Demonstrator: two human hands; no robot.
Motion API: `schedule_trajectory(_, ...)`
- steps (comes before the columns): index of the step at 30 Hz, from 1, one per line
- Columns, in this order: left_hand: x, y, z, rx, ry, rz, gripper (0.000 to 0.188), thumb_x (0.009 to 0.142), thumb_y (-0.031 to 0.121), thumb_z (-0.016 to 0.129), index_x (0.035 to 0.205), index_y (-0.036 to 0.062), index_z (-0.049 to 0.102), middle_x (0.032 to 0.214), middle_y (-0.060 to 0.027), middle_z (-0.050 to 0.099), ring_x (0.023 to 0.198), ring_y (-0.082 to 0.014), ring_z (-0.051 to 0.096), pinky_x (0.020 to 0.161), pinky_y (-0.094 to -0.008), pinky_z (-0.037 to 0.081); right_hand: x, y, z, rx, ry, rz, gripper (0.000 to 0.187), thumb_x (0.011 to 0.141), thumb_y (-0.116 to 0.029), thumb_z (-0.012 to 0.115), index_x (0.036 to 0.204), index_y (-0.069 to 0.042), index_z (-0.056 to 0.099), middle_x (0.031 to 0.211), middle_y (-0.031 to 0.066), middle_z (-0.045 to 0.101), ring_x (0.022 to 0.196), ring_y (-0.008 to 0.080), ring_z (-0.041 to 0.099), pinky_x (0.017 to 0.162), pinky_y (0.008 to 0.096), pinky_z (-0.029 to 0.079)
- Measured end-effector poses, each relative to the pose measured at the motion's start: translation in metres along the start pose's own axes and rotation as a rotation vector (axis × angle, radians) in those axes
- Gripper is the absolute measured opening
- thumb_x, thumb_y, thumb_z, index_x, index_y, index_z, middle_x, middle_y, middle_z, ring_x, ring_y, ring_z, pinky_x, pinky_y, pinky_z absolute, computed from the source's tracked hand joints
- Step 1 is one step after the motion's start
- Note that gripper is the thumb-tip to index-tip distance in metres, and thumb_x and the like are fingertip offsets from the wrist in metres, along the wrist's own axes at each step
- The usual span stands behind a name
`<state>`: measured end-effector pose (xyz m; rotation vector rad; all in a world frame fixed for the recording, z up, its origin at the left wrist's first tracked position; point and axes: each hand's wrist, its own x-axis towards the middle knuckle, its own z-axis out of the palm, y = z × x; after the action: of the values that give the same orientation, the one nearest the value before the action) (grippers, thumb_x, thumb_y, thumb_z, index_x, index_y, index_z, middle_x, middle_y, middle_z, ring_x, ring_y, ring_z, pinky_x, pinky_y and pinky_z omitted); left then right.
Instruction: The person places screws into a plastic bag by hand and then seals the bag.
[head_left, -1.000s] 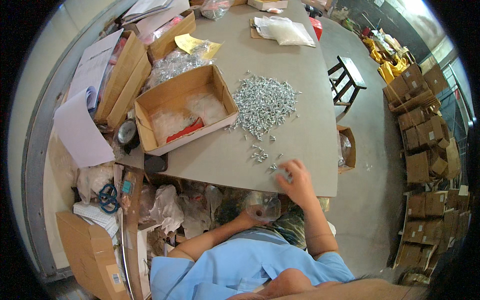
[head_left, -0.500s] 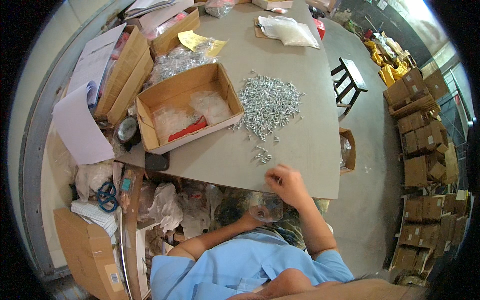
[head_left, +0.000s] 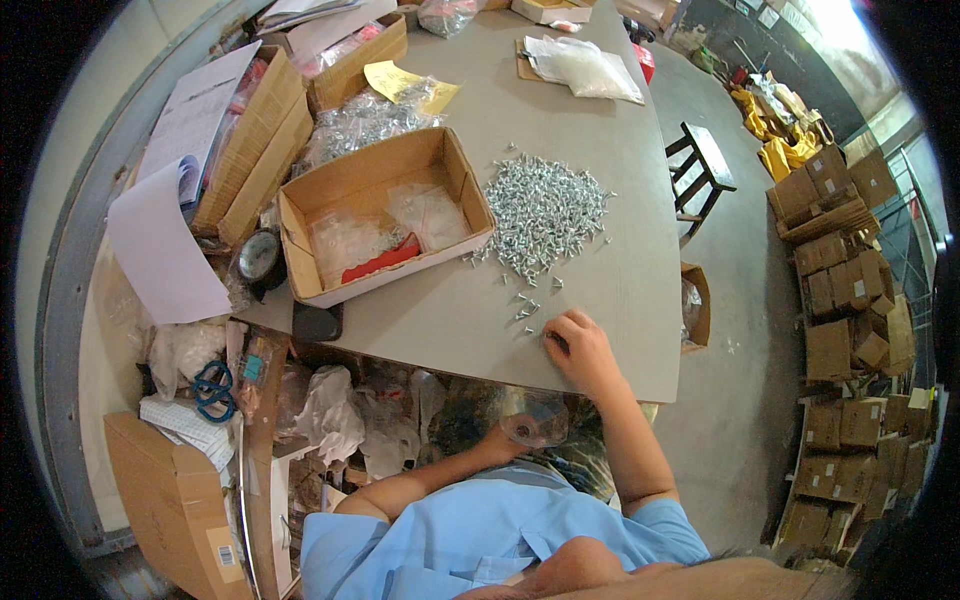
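A heap of small silver screws (head_left: 545, 220) lies on the grey table (head_left: 450, 345), with a few strays trailing toward me. My right hand (head_left: 582, 350) rests at the near part of the tabletop just beside these strays. Its fingers are curled together, and whatever lies between them is hidden. Below the table's front edge, close to my body, my left hand (head_left: 498, 443) grips a small clear plastic bag (head_left: 540, 424). Left of the heap stands an open cardboard box (head_left: 385, 270) containing clear plastic bags (head_left: 425, 215) and a red strip (head_left: 380, 259).
Bagged screws (head_left: 365, 128) under a yellow paper (head_left: 412, 86) lie behind the box. Papers (head_left: 165, 245) and cartons (head_left: 255, 150) crowd the left. A black stool (head_left: 705, 165) and stacked cartons (head_left: 845, 280) are at right. Blue-handled scissors (head_left: 213, 390) hang at lower left.
My right hand has moved slightly up and right, from the table's front edge onto the tabletop by the stray screws. My left hand stays with the bag.
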<state>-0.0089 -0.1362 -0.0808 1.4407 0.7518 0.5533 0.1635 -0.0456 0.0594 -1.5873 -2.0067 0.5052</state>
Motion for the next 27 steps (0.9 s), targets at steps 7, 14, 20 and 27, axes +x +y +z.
schedule_trajectory(7, -0.003, 0.016, -0.002, -0.118, 0.018, -0.116, 0.021, 0.078, 0.018, 0.074, 0.077, 0.0049, 0.057, 0.073, -0.0062, 0.057, 0.07, -0.0141, 0.054, 0.065, -0.031, 0.044, -0.006, -0.018, -0.01, 0.167, -0.201, 0.111, 0.024, 0.074, -0.015, 0.069, 0.094, -0.003, 0.063, 0.093, 0.0137, 0.059, 0.079, 0.0317, 0.06, 0.071, 0.0387, 0.049)
schedule_trajectory(14, 0.0, 0.002, -0.002, -0.013, 0.001, -0.073, 0.026, 0.077, 0.023, 0.075, 0.074, 0.0047, 0.058, 0.075, -0.0071, 0.06, 0.071, -0.0149, 0.055, 0.066, -0.0328, 0.045, 0.021, -0.02, 0.025, -0.06, 0.107, 0.055, 0.035, 0.074, -0.02, 0.071, 0.104, -0.008, 0.06, 0.107, 0.0122, 0.054, 0.106, 0.0341, 0.048, 0.089, 0.0414, 0.043)
schedule_trajectory(20, 0.002, -0.002, -0.001, -0.035, -0.019, -0.099, 0.025, 0.077, 0.022, 0.075, 0.07, 0.005, 0.057, 0.074, -0.0082, 0.061, 0.071, -0.0155, 0.057, 0.066, -0.033, 0.045, 0.027, -0.023, 0.045, -0.124, 0.193, 0.101, 0.023, 0.075, -0.021, 0.069, 0.09, -0.008, 0.059, 0.094, 0.0126, 0.055, 0.094, 0.0332, 0.053, 0.079, 0.0417, 0.047)
schedule_trajectory(27, 0.0, -0.005, 0.001, -0.172, -0.035, -0.134, 0.024, 0.077, 0.018, 0.075, 0.074, 0.0043, 0.056, 0.072, -0.0057, 0.057, 0.072, -0.0131, 0.052, 0.066, -0.0313, 0.045, 0.002, -0.036, 0.01, -0.058, -0.249, 0.114, 0.017, 0.076, -0.019, 0.068, 0.083, -0.005, 0.062, 0.082, 0.0132, 0.058, 0.08, 0.0317, 0.059, 0.069, 0.0393, 0.048)
